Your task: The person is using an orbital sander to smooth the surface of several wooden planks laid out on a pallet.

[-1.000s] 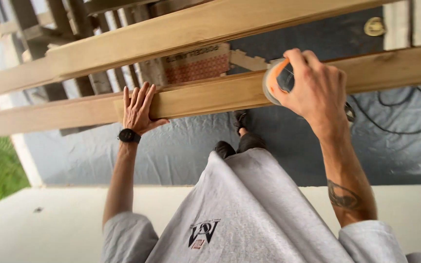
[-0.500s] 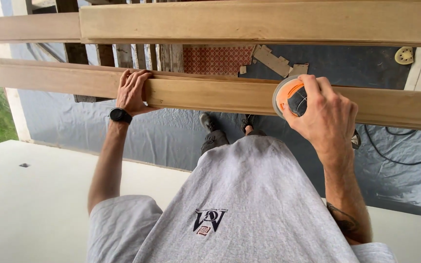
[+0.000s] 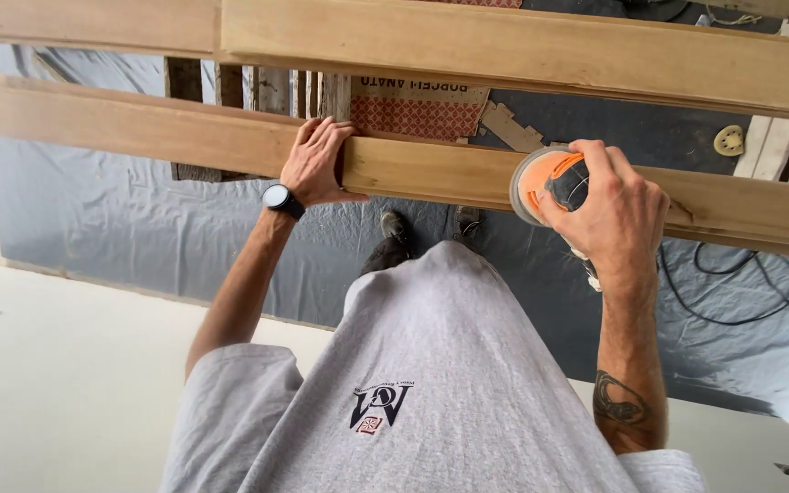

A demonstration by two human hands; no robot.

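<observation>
R hand (image 3: 609,215) grips orange sander (image 3: 548,183) on near plank (image 3: 431,172), mid-length. L hand (image 3: 315,164) flat, fingers curled over plank, left of sander. Sanding looks midway; can't tell which parts are done.

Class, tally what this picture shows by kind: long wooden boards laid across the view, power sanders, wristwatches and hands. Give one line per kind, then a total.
Long wooden boards: 2, the near board and the far board
Orange sander: 1
Black wristwatch: 1
Hands: 2, left hand and right hand
Total: 6
</observation>
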